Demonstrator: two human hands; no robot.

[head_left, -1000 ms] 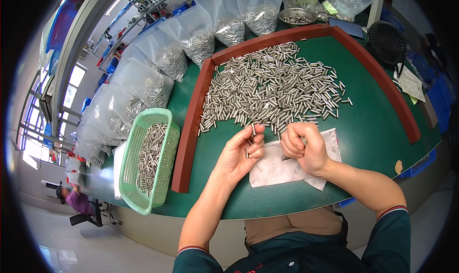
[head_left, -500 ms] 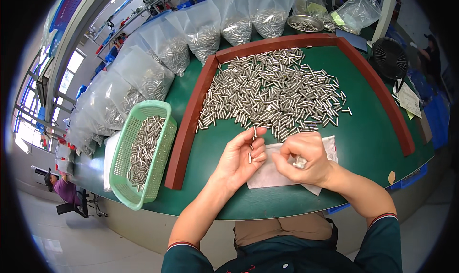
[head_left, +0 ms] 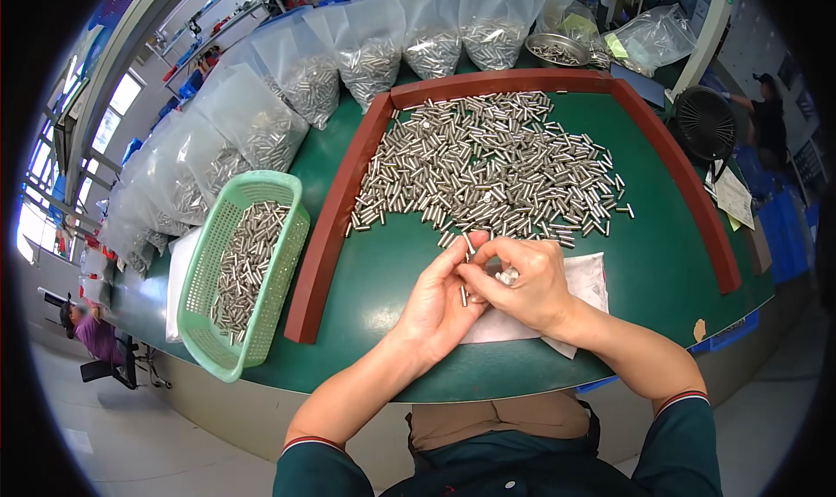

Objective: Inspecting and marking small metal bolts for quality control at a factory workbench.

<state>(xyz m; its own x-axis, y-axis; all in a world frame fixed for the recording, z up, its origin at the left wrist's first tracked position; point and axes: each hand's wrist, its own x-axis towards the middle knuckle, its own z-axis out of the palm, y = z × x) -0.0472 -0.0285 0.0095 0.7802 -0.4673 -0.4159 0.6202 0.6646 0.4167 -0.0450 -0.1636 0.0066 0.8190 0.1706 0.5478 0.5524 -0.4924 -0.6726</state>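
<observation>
My left hand (head_left: pixel 433 307) is palm up in front of the pile, fingers curled round a few short metal pins. One metal pin (head_left: pixel 470 245) stands up between its thumb and fingertips, and another shiny pin lies lower against the fingers. My right hand (head_left: pixel 533 286) has closed in from the right, its thumb and forefinger at the left fingertips. A crumpled white wad (head_left: pixel 507 276) is tucked in its curled fingers. Beneath the hands lies a pale cloth (head_left: pixel 589 279). Beyond them spreads a large heap of metal pins (head_left: pixel 488 171) on the green tabletop (head_left: pixel 644 323).
A red-brown wooden border (head_left: pixel 326 245) frames the heap. To the left stands a green plastic basket (head_left: pixel 190 323) partly filled with pins. Clear bags of pins (head_left: pixel 370 57) line the back and left. A metal bowl (head_left: pixel 557 50) and a black fan (head_left: pixel 704 124) are at back right.
My right hand has moved left to meet my left hand, and its thumb and forefinger now reach the upright pin. The whole view has shifted slightly.
</observation>
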